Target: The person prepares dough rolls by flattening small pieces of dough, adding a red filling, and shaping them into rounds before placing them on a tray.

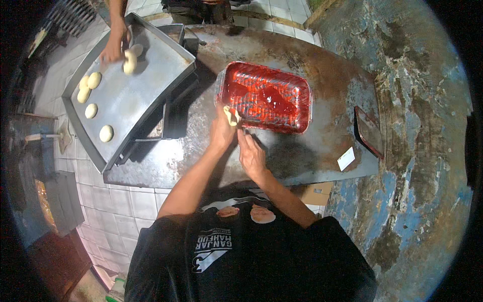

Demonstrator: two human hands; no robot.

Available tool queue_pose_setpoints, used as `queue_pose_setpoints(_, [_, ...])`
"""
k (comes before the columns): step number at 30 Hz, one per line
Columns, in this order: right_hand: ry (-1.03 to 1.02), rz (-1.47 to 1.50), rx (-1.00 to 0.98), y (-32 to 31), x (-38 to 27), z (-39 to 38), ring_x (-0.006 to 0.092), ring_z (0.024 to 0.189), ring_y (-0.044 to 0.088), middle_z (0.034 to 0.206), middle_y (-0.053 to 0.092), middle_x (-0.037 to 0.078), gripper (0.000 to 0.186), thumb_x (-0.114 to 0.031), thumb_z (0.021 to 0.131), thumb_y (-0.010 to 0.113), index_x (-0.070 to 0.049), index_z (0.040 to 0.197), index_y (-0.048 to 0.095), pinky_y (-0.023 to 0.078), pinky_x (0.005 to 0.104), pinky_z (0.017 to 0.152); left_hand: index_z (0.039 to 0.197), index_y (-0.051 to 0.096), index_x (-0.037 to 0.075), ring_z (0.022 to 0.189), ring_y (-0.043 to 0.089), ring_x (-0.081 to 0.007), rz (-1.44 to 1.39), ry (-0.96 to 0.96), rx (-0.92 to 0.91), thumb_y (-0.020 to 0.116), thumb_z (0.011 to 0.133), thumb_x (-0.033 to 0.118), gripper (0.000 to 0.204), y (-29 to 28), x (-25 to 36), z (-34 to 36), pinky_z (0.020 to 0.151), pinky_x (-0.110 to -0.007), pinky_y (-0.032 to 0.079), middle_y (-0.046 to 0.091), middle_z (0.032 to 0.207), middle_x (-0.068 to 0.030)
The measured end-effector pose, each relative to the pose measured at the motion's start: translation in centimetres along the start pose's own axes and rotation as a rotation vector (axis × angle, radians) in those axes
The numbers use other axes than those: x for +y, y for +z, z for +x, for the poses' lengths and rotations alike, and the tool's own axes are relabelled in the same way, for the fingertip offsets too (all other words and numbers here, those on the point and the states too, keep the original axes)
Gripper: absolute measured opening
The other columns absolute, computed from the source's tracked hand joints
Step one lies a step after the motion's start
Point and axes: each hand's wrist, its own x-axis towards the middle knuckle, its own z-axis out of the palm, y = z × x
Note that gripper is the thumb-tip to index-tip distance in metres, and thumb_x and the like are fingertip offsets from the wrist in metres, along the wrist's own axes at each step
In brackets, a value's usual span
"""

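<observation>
A piece of pale dough (231, 116), opened out with a red smear in it, is held in my left hand (222, 132) with the fingers closed around its edge. Close beside it, below the near left corner of the tub, my right hand (251, 155) has its fingers drawn together. Whatever they hold, if anything, is too small to make out. Just beyond both hands lies a rectangular tub (307, 108) with red, jam-like paste (271, 98) spread unevenly over its bottom.
At the left, a metal baking tray (146, 83) bears several dough balls (106, 133). Another person's hand (115, 44) reaches over it with dough. On the worn metal table (201, 168), a white card (346, 159) and a dark-edged rectangular object (369, 132) lie at the right.
</observation>
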Motion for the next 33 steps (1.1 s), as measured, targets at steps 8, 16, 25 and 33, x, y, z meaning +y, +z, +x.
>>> queue_pose_setpoints(8, [0.041,-0.12,-0.014,0.1,6.8,-10.2,0.037,0.085,0.063,0.096,0.061,0.015,0.036,-0.003,0.088,0.059,-0.005,0.124,0.064,0.054,0.0462,0.077,0.121,0.058,0.004,0.084,0.062,-0.0144,-0.556,-0.263,-0.08,0.066,0.091,0.007,0.032,1.0,-4.8,-3.6,0.076,-0.031,0.051,0.067,0.096,-0.004])
queue_pose_setpoints(16, [0.654,1.11,-0.028,-7.3,2.3,-5.3,0.025,0.096,0.068,0.106,0.07,0.015,0.054,-0.015,0.093,0.07,0.0,0.141,0.05,0.054,0.0397,0.086,0.133,0.046,0.007,0.103,0.062,-0.0182,-0.527,0.296,-0.319,0.078,0.079,0.007,0.063,4.1,-2.2,-14.7,0.091,-0.032,0.05,0.063,0.116,-0.0045])
queue_pose_setpoints(25, [0.173,0.637,0.257,-13.1,0.3,-14.3,0.0313,0.122,0.061,0.122,0.068,0.016,0.047,-0.002,0.092,0.059,-0.002,0.138,0.051,0.044,0.0424,0.108,0.12,0.058,0.008,0.07,0.056,-0.008,-0.862,-0.093,-0.529,0.076,0.09,0.018,0.036,1.8,4.1,-21.5,0.055,-0.024,0.043,0.06,0.085,0.002])
queue_pose_setpoints(33, [0.541,1.363,0.183,-13.2,0.3,-17.4,0.0183,0.111,0.062,0.12,0.065,0.011,0.038,-0.001,0.091,0.067,-0.002,0.126,0.052,0.05,0.0335,0.093,0.126,0.067,0.0,0.108,0.068,-0.0291,-0.3,0.46,-0.147,0.062,0.1,0.037,0.045,2.7,7.4,-26.4,0.094,-0.037,0.051,0.07,0.121,-0.0177])
